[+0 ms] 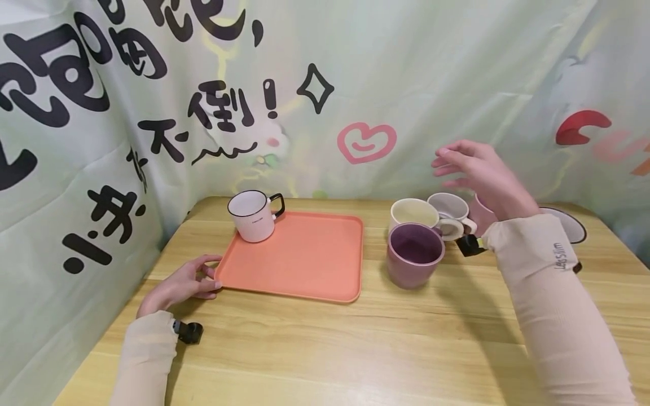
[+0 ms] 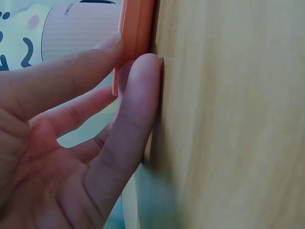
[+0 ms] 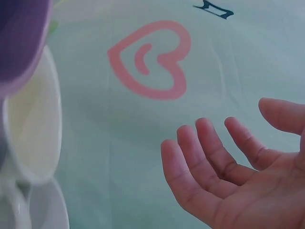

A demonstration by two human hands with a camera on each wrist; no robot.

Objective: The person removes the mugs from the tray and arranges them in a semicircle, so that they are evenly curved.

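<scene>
At its near left corner, my left hand (image 1: 184, 283) pinches an orange tray (image 1: 304, 262) that lies on the table. Fingertips and thumb meet the rim (image 2: 137, 29) in the left wrist view. A white mug (image 1: 257, 224) with a black rim and black handle stands upright on the tray's far left part. My right hand (image 1: 486, 176) is raised above the cups at right, fingers loosely bent and holding nothing. Below and left of it stand a purple cup (image 1: 412, 273), a cream mug (image 1: 413, 211), a light grey mug (image 1: 449, 206) and a partly hidden pink cup (image 1: 480, 216).
A white, dark-rimmed vessel (image 1: 565, 221) shows partly behind the right sleeve. A printed cloth (image 1: 437, 73) hangs along the back and left of the wooden table (image 1: 325, 349). The purple cup stands just right of the tray.
</scene>
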